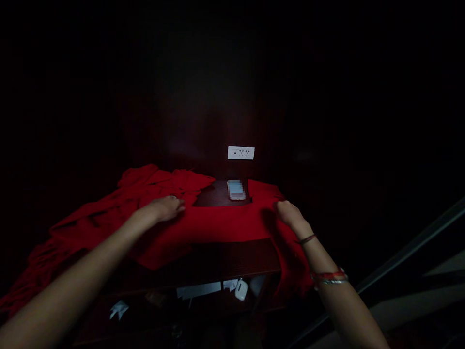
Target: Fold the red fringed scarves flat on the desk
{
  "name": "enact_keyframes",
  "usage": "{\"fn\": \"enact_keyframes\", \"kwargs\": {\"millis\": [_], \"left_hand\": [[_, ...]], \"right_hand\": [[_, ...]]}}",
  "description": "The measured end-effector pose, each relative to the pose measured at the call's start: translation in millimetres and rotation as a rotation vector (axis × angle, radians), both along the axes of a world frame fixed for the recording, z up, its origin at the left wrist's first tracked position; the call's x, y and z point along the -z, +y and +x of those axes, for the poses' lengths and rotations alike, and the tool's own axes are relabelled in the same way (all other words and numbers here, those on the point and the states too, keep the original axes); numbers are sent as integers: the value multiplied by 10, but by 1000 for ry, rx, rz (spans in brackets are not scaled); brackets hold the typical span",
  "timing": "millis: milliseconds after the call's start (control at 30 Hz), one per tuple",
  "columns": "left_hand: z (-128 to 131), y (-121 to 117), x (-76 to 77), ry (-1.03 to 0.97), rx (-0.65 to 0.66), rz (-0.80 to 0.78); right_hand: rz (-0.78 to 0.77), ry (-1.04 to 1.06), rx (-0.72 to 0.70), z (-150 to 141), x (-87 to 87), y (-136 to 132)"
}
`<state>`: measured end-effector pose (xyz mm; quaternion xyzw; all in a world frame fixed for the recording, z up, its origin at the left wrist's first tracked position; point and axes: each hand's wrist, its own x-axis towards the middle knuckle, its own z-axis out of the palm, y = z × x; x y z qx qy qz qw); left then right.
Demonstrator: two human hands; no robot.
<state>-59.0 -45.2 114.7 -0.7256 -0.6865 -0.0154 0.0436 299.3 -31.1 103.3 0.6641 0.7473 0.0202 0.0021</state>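
Observation:
A long red scarf (225, 224) lies across a dark wooden desk (232, 259), with a flat band of it stretched between my two hands. Its left part is a rumpled heap (145, 186) trailing fringe toward the lower left. My left hand (167, 208) is at the left end of the band, fingers curled in against the red fabric. At the band's right end, my right hand (289, 215) is closed on the cloth, its fingertips partly hidden. From there, the fabric hangs over the desk's front edge.
Behind the band lies a pale, blurred-out phone-like object (236, 190). A white socket panel (240, 153) is on the dark wall. Below the desktop, an open shelf holds a white earbud case (241, 290), papers (199, 290) and a crumpled tissue (118, 309). The surroundings are very dark.

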Motion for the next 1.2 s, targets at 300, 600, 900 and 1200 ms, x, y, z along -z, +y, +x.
{"fn": "enact_keyframes", "kwargs": {"millis": [300,600,900,1200], "left_hand": [[982,356,1125,-148,-96,-39],[884,343,1189,-140,-133,42],[868,341,1197,-158,-108,62],[935,285,1188,-171,-95,175]], "right_hand": [[-102,77,-461,-804,828,353],[54,-1,-109,247,909,576],[160,29,64,516,1021,670],[236,-36,59,543,963,645]]}}
